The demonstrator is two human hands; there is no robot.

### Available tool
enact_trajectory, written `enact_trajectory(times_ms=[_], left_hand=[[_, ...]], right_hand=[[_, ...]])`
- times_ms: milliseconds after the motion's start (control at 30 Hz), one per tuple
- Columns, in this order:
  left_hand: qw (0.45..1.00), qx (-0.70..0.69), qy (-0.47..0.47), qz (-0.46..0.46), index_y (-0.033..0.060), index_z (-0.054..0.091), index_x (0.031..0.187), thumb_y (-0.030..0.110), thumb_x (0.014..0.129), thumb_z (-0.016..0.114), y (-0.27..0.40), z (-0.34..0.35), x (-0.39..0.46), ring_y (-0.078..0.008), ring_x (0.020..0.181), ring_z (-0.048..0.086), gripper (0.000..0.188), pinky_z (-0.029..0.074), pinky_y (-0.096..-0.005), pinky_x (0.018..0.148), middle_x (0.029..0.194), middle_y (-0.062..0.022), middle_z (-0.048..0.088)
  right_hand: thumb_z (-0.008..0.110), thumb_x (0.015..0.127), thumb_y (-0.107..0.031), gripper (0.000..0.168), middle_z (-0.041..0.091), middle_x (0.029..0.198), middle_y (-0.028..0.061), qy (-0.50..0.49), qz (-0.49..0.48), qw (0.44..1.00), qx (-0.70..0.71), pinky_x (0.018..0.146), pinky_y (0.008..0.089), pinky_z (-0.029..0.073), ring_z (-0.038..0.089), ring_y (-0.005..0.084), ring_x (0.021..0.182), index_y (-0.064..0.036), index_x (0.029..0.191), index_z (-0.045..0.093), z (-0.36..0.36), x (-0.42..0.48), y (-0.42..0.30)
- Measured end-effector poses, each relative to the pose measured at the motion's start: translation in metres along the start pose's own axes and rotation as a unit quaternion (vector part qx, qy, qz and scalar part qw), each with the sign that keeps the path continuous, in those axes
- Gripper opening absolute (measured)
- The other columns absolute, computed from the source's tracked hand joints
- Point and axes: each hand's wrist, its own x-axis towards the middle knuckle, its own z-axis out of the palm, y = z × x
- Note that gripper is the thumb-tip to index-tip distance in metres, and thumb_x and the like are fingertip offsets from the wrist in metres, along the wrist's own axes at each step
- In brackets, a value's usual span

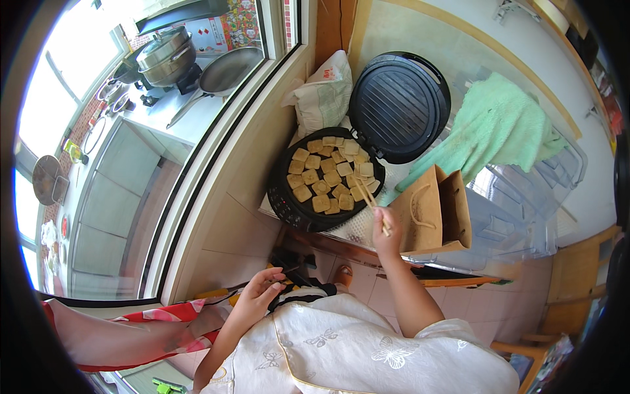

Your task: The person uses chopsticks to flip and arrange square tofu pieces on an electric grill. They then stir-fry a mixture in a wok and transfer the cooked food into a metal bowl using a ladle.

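Wooden chopsticks point(366, 193) are held in my right hand point(387, 230), their tips among square tofu-like pieces point(321, 187) at the right side of the pan. Many of these pieces look golden brown; those toward the upper right are paler. They lie in the black round pan of an electric griddle point(295, 216), whose control panel faces the lower left. Its ridged lid point(399, 106) stands raised behind the pan. My left hand point(263, 290) is in front of my body, fingers loosely bent and apart, with nothing visible in it.
A brown paper bag point(423, 216) stands right of the griddle, beside clear plastic bins point(512, 221) and a green towel point(502, 128). A white plastic sack point(325, 93) sits behind the pan. Left, beyond a window frame point(236, 128), are a steamer pot point(167, 51) and a wok point(231, 71).
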Motion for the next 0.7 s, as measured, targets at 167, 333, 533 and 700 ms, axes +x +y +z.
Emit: enact_trajectory(times_ms=[167,333,533,700], left_hand=[[1.000,-0.001,-0.002,0.002,0.0028,0.041,0.123,0.010,0.091,0.048,0.001,0.000,0.000,-0.0145,0.100,0.054,0.034,0.042,-0.0242,0.086,0.113,-0.0094,0.052],[1.000,-0.004,0.001,0.004,0.0028,0.041,0.123,0.011,0.091,0.049,0.001,-0.001,0.000,-0.0145,0.100,0.054,0.034,0.042,-0.0246,0.086,0.112,-0.0094,0.052],[1.000,-0.006,0.001,0.006,0.0026,0.041,0.123,0.010,0.091,0.048,0.000,-0.001,0.000,-0.0141,0.099,0.054,0.034,0.041,-0.0244,0.085,0.112,-0.0090,0.052],[1.000,0.000,-0.008,0.005,0.0025,0.041,0.123,0.010,0.091,0.049,-0.002,0.000,0.001,-0.0141,0.099,0.053,0.034,0.041,-0.0242,0.086,0.112,-0.0084,0.052]], right_hand=[[0.058,0.081,-0.010,0.006,0.060,0.075,0.0106,-0.065,-0.117,0.987,-0.084,0.055,0.0361,0.045,0.057,0.0300,0.063,-0.006,0.084,0.060,0.007,-0.002,-0.006],[0.057,0.081,-0.010,0.005,0.060,0.075,0.0108,-0.061,-0.110,0.989,-0.073,0.056,0.0374,0.044,0.057,0.0306,0.064,-0.006,0.084,0.060,0.004,0.000,-0.003],[0.055,0.083,-0.010,0.008,0.060,0.076,0.0117,-0.049,-0.085,0.994,-0.047,0.059,0.0350,0.046,0.058,0.0295,0.068,-0.005,0.085,0.061,-0.006,-0.005,0.000],[0.053,0.085,-0.010,0.011,0.059,0.074,0.0115,-0.020,-0.058,0.998,-0.012,0.059,0.0315,0.045,0.058,0.0268,0.065,-0.003,0.087,0.061,-0.016,-0.016,-0.004]])
